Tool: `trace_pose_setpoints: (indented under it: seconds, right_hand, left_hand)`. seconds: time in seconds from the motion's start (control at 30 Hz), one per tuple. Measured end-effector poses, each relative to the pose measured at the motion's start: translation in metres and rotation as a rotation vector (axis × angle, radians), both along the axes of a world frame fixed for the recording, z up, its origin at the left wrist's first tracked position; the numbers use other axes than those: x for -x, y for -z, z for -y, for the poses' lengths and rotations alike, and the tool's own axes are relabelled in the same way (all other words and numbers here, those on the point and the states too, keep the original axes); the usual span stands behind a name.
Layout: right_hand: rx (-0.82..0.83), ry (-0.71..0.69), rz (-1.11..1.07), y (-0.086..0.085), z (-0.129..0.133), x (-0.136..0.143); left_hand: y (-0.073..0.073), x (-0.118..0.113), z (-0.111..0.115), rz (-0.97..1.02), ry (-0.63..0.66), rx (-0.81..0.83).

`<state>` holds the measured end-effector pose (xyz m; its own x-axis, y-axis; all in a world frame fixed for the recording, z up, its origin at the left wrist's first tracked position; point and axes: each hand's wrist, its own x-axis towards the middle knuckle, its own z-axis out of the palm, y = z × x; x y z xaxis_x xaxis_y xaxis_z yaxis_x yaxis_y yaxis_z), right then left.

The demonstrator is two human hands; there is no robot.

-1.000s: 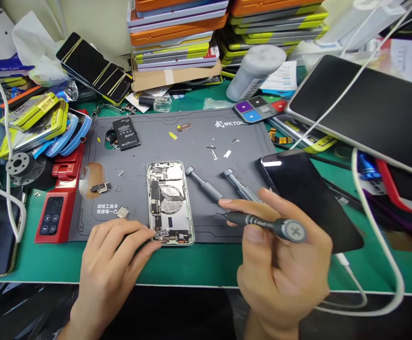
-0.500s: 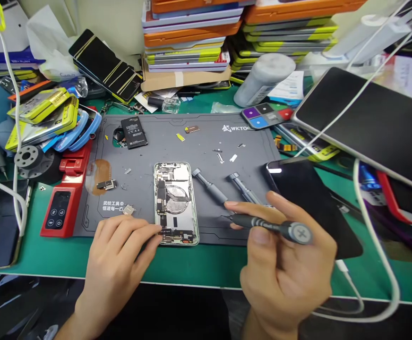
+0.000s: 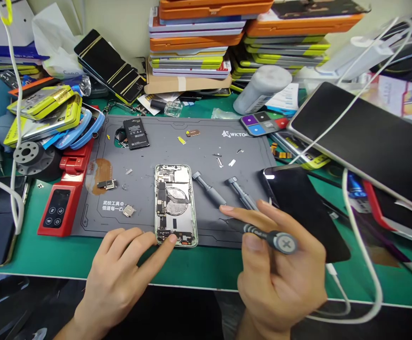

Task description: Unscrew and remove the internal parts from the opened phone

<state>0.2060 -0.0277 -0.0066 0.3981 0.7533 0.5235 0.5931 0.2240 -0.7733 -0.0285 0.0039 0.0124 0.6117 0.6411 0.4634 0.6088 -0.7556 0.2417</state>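
Note:
An opened smartphone (image 3: 184, 208) lies on the grey work mat (image 3: 163, 146), its boards and a round coil showing. My left hand (image 3: 123, 269) rests at the phone's lower left, fingers stretched out. One fingertip presses on the parts at its bottom end, and the hand grips nothing. In my right hand (image 3: 280, 269) is a dark precision screwdriver (image 3: 261, 233), held between thumb and fingers. Its tip points left, in the air to the right of the phone. Two more screwdrivers, a nearer one (image 3: 209, 189) and a farther one (image 3: 242, 193), lie on the mat beside it.
A phone battery (image 3: 136, 133) and several small metal parts lie about the mat. At left stands a red device (image 3: 57, 210) with a dark panel. A black screen (image 3: 298, 208) and a white cable (image 3: 364, 264) lie at right. Stacked boxes (image 3: 195, 42) line the back.
On my left hand, one finger has reached right, onto the phone's bottom parts. My right hand with the screwdriver has shifted slightly left and down. The camera view has shifted a little.

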Motion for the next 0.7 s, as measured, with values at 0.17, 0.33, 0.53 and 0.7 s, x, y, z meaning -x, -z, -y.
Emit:
trace_pose_setpoints:
  seconds: [0.17, 0.33, 0.53, 0.7]
  right_hand:
    - [-0.001, 0.002, -0.002, -0.002, -0.002, 0.001]
    - [-0.104, -0.040, 0.052, -0.004, -0.003, 0.001]
    - [-0.090, -0.208, 0.151, -0.017, 0.002, 0.004]
    - [0.445, -0.409, 0.148, -0.031, -0.004, 0.010]
  left_hand:
    - [0.001, 0.001, -0.001, 0.026, -0.003, 0.031]
    - [-0.002, 0.000, -0.002, 0.052, 0.008, 0.048]
    - [0.001, 0.002, 0.000, 0.085, 0.007, 0.034]
    - [0.005, 0.003, -0.001, 0.067, 0.002, 0.008]
